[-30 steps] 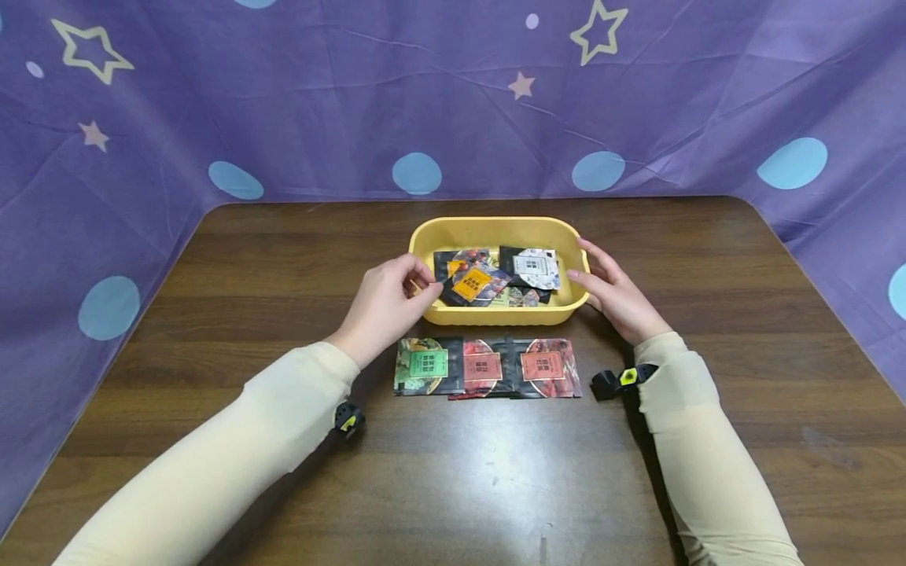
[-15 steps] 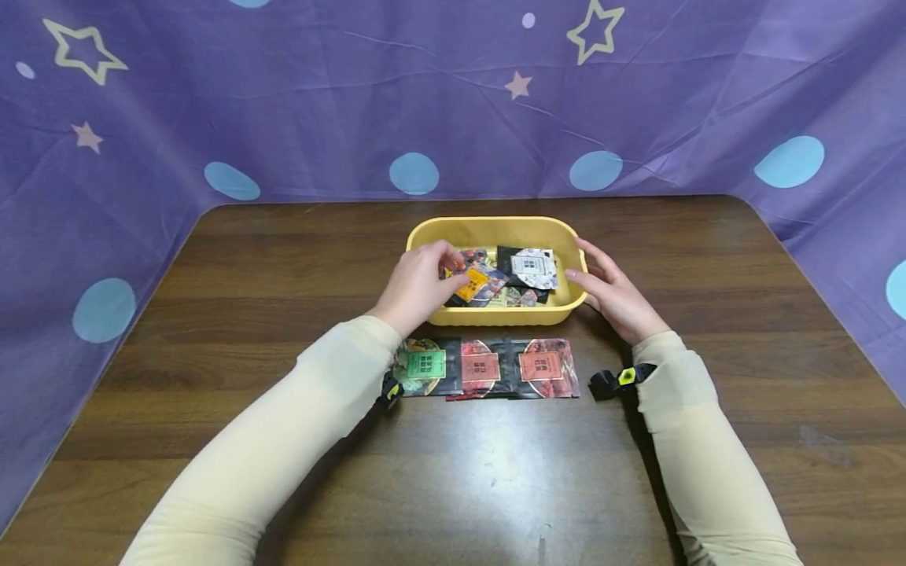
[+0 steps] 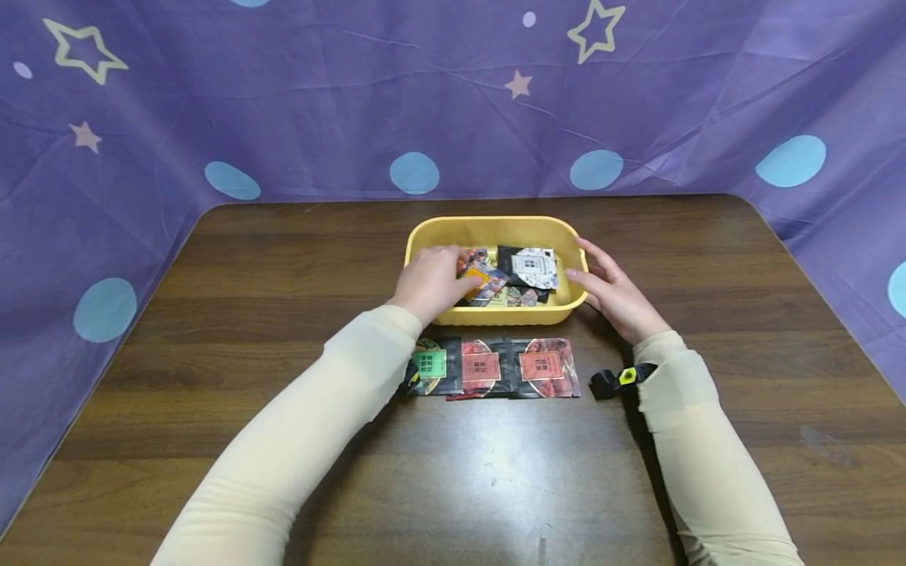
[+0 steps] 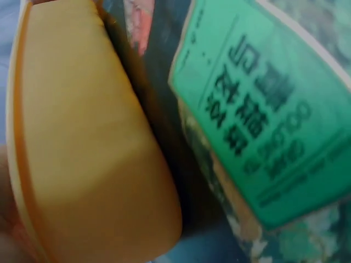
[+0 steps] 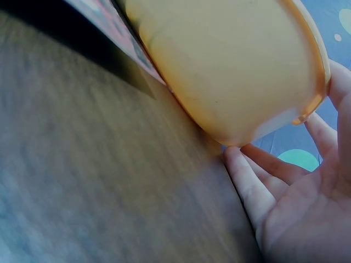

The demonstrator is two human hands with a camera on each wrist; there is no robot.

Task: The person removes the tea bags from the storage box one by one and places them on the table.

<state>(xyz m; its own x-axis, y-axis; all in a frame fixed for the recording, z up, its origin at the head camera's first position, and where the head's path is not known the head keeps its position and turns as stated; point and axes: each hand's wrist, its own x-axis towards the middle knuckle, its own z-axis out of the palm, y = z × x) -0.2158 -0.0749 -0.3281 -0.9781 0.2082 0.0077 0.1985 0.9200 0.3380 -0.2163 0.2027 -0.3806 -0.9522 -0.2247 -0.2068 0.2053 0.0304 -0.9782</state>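
Note:
In the head view, my left hand (image 3: 433, 281) reaches over the left end of a yellow plastic basket (image 3: 506, 316). Its thumb lies by a packet with an orange label (image 3: 488, 284); the fingertips are partly hidden, so a grip on it cannot be made out. My right hand (image 3: 619, 300) holds the basket's right end, thumb over the rim and fingers along the outer wall, as the right wrist view confirms. Also inside the basket is a black-and-white packet (image 3: 532, 267) among several others. The left wrist view shows the basket's outer wall (image 4: 98, 131) beside a green-labelled packet (image 4: 263, 115).
In front of the basket, packets lie in a row: the green-labelled one at left, partly behind my left sleeve, a red-labelled one (image 3: 481, 368) in the middle, another red-labelled one (image 3: 543, 366) at right. The brown wooden table (image 3: 708, 267) meets a purple curtain (image 3: 467, 102) behind.
My left hand has moved right from the basket's left rim to inside it, over the orange-labelled packet. The left forearm now covers part of the green-labelled packet. My right hand stays put.

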